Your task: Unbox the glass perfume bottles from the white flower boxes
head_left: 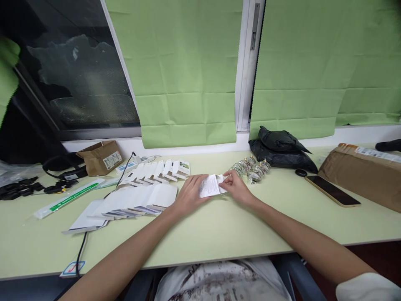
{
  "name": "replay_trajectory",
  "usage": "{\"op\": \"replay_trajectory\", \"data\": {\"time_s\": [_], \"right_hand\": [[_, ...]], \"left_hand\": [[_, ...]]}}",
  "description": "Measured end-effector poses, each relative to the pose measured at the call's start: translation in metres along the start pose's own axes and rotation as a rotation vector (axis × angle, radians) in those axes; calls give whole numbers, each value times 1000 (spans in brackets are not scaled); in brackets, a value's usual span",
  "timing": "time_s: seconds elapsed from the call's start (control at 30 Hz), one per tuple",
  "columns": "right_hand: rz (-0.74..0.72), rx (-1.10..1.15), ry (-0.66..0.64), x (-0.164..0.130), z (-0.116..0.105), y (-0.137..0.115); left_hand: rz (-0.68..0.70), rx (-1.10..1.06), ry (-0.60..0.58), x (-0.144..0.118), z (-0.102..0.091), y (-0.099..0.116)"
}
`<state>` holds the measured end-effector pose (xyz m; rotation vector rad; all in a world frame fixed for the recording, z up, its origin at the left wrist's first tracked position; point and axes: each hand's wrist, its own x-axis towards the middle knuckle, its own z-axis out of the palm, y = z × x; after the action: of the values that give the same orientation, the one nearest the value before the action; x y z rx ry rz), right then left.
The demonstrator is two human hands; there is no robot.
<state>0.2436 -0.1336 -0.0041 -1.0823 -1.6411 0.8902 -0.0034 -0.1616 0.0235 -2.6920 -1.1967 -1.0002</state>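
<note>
Our left hand (188,193) and right hand (235,187) pinch a small printed leaflet (210,185) between closed fingers at either end; its long axis runs across us, left to right, just above the green table (219,230); flat white boxes (138,200) fan out leftward.

We see a pale green table (219,234). On it, a white leaflet (210,186) carries fine black print. Left of the leaflet lie plain white boxes (138,200); beyond them sits a brown cardboard box (100,157). Right of the leaflet we find a black bag (280,150) and a black phone (332,190) with a gold edge.
</note>
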Motion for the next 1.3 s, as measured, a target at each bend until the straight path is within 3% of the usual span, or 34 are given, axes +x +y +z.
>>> {"op": "replay_trajectory", "data": {"time_s": [0.1, 0.43, 0.63, 0.8, 0.93, 1.03, 1.1, 1.2, 1.3], "right_hand": [[69, 67, -43, 6, -2, 5], [409, -48, -290, 2, -23, -10], [442, -166, -322, 3, -45, -1], [428, -286, -288, 8, -60, 8], [438, -303, -274, 12, -64, 14], [393, -417, -219, 13, -64, 11], [268, -591, -65, 11, -63, 5], [69, -772, 200, 4, -57, -10], [-58, -664, 216, -4, -42, -24]], "left_hand": [[6, -11, -27, 1, 0, -2], [-73, -83, -264, 1, -17, -9], [-70, -69, -366, 1, -30, -27], [-166, -47, -423, 5, -59, -45], [-276, -53, -333, 14, -83, -49], [-408, -260, -107, 21, -86, -42], [-492, -527, -3, 24, -79, -35], [-567, -977, -62, 25, -63, -23], [-578, -1311, -91, 22, -47, -13]]}}
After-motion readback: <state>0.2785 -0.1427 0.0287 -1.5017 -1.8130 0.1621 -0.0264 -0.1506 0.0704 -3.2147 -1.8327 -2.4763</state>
